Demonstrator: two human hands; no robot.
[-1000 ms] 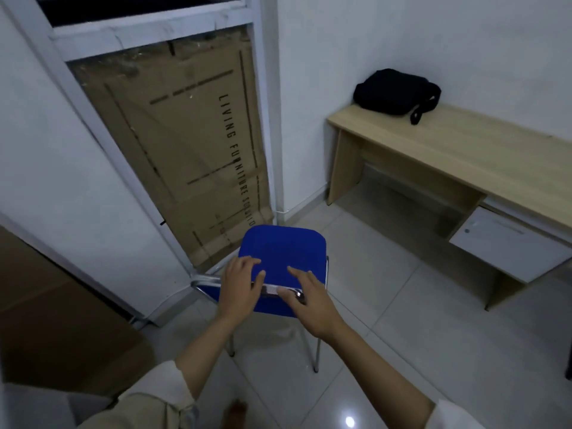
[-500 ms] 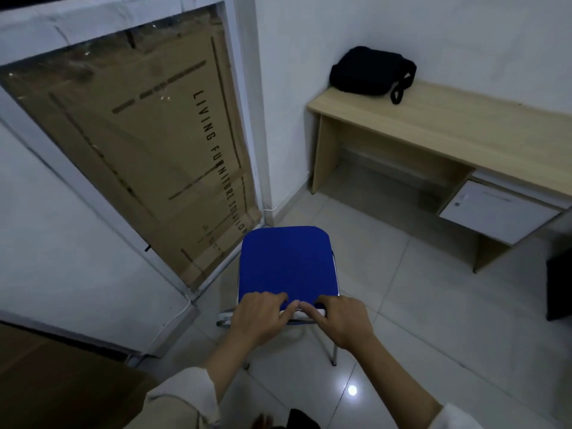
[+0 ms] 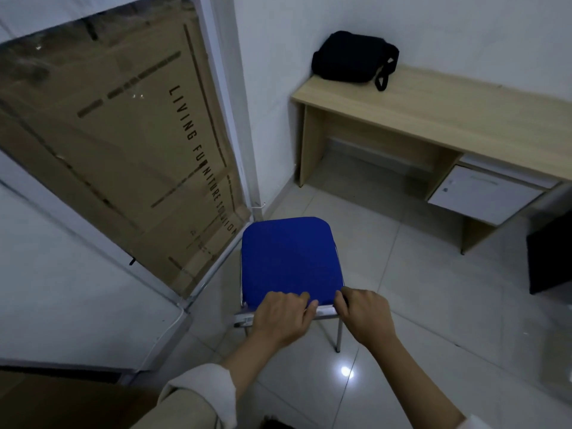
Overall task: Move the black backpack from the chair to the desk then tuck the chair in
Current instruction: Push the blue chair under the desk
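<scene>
The black backpack (image 3: 353, 57) lies on the far left end of the light wooden desk (image 3: 458, 113), against the white wall, one strap hanging toward the desk's front. The chair (image 3: 289, 260), with a blue padded seat and a metal frame, stands on the tiled floor in front of me, apart from the desk. My left hand (image 3: 283, 315) and my right hand (image 3: 366, 314) both grip the top bar of the chair's backrest, fingers curled over it, side by side.
A glass panel (image 3: 117, 156) with a large printed cardboard sheet behind it stands to the left of the chair. A white drawer unit (image 3: 483, 193) hangs under the desk's right part. A dark object (image 3: 549, 255) is at the right edge. Open floor lies under the desk's left part.
Both hands have closed onto the backrest bar and spread a little apart. The chair has turned so its seat points more toward the desk, and the view has come closer to it.
</scene>
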